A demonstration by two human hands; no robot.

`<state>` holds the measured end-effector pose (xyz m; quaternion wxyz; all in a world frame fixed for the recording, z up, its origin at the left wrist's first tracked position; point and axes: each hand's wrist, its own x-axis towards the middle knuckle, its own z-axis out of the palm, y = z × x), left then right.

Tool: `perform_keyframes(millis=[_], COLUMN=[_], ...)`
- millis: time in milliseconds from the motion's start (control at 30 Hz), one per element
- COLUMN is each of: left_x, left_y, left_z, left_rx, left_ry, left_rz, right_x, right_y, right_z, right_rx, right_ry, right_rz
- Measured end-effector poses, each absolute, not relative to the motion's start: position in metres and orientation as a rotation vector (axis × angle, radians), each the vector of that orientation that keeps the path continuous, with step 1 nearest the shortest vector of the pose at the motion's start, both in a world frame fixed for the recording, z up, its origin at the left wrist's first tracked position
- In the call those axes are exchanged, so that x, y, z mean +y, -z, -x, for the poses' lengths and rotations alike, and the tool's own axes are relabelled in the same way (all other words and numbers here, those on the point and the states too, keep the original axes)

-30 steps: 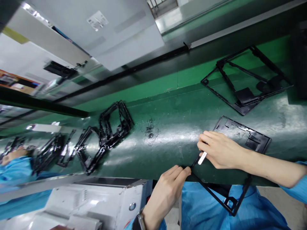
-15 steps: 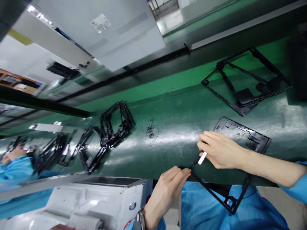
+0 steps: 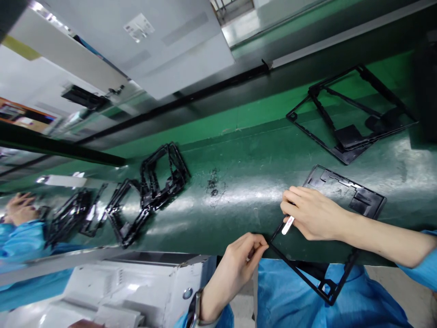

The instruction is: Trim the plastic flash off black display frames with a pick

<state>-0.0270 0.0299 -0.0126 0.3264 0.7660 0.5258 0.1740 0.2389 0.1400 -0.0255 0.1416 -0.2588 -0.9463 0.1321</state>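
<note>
A black plastic frame (image 3: pixel 302 276) lies partly on the green bench and overhangs its front edge, above my lap. Its far part is a flat black panel (image 3: pixel 336 182) with cut-outs. My right hand (image 3: pixel 309 214) rests over the frame's left side, its fingers closed around slim silver tweezers (image 3: pixel 288 225) whose rounded end shows; their tips are hidden. Beside the frame's left corner, my left hand (image 3: pixel 244 255) has thumb and fingertips pinched together. Whatever they may hold is too small to make out.
More black frames (image 3: pixel 348 132) lie overlapped at the back right. To the left sit several stacked frames (image 3: pixel 164 171). Dark thin scraps (image 3: pixel 214 182) lie mid-bench. A co-worker's hands (image 3: pixel 21 209) are at far left. A white machine (image 3: pixel 157 287) stands below the bench edge.
My left hand has drawn slightly left off the frame's corner, its fingers curling into a pinch. My right hand and the frame stay nearly still. The co-worker's hands have risen.
</note>
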Motion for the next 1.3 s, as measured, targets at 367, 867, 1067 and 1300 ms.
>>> perform_keyframes(millis=[367, 867, 1067, 1300], left_x=[0.041, 0.046, 0.043, 0.033], left_y=[0.0, -0.006, 0.006, 0.007], left_z=[0.022, 0.005, 0.007, 0.011], left_rx=[1.344, 1.31, 1.346, 1.381], left_ry=[-0.267, 0.093, -0.014, -0.154], left_rz=[-2.046, -2.597, -2.618, -2.468], right_x=[0.141, 0.141, 0.14, 0.139], right_y=[0.026, 0.027, 0.026, 0.029], right_z=[-0.238, -0.237, -0.237, -0.238], right_rx=[-2.728, -2.734, -2.736, -2.718], right_ry=[-0.363, -0.347, -0.324, -0.324], right_rz=[0.75, 0.75, 0.748, 0.748])
